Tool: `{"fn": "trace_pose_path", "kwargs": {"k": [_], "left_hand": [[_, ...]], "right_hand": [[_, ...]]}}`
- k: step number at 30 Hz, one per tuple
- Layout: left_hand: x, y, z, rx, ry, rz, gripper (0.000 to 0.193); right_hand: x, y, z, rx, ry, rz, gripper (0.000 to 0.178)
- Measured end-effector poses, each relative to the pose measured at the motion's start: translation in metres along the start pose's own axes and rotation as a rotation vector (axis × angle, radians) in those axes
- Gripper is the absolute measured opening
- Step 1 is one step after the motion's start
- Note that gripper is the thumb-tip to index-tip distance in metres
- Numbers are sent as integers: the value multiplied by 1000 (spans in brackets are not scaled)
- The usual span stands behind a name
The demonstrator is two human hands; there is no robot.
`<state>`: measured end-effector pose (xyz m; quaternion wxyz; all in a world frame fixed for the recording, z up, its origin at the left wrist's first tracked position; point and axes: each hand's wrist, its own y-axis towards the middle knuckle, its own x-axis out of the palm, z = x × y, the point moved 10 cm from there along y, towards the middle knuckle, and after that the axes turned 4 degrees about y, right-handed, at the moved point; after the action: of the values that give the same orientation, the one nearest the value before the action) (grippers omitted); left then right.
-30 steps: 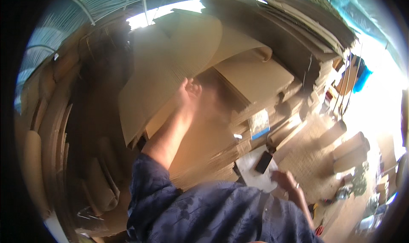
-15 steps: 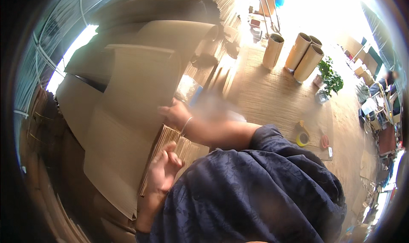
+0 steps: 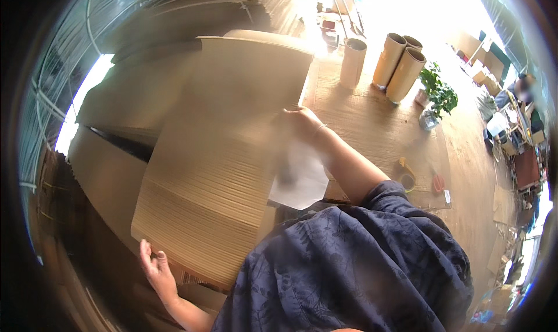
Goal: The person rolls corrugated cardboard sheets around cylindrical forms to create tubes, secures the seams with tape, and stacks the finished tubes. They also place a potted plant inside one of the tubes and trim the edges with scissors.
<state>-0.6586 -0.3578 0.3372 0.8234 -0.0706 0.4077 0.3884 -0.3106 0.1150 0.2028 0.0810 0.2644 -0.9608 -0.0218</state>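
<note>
A large brown cardboard sheet (image 3: 215, 152) lies slantwise in front of me, its lower half ribbed with fine lines. My right hand (image 3: 305, 121) grips its right edge, thumb on top and the other fingers mostly hidden. Close by the sheet's lower left corner is my left hand (image 3: 156, 271), open, thumb apart from the fingers; whether the fingertips touch the corner I cannot tell. Beneath my right forearm lies a white sheet of paper (image 3: 301, 184), partly covered by the cardboard.
More cardboard sheets (image 3: 110, 175) are piled at the left and far left. On the wooden table (image 3: 349, 120) to the right stand cardboard tubes (image 3: 405, 76), a plant in a glass jar (image 3: 430, 119), a yellow tape dispenser (image 3: 407, 175) and red-handled scissors (image 3: 437, 184). Far right, a person (image 3: 523, 88) is near cluttered shelves.
The cardboard sheet has shifted right and toward me, now covering the ribbed stack. My right hand has moved away and right, holding its edge; my left hand has gone left and nearer me.
</note>
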Motion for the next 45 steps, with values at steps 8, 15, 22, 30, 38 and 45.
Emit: {"fn": "trace_pose_path", "kwargs": {"k": [8,15,22,30,38,45], "left_hand": [[71,-7,72,-57,-4,9,68],[161,-58,66,-545,-633,175,70],[204,-120,92,-739,-1000,151,64],[195,-138,104,-683,-861,174,66],[223,-81,213,-330,-572,108,74],[215,-46,195,-330,-588,6,78]], "right_hand": [[-86,14,66,345,243,59,26],[-125,24,95,-554,-1596,-333,26],[-211,34,172,456,-179,-172,52],[-424,136,-20,-41,-985,484,41],[-509,185,10,121,-1343,313,17],[-541,88,-31,63,-1052,509,19]]}}
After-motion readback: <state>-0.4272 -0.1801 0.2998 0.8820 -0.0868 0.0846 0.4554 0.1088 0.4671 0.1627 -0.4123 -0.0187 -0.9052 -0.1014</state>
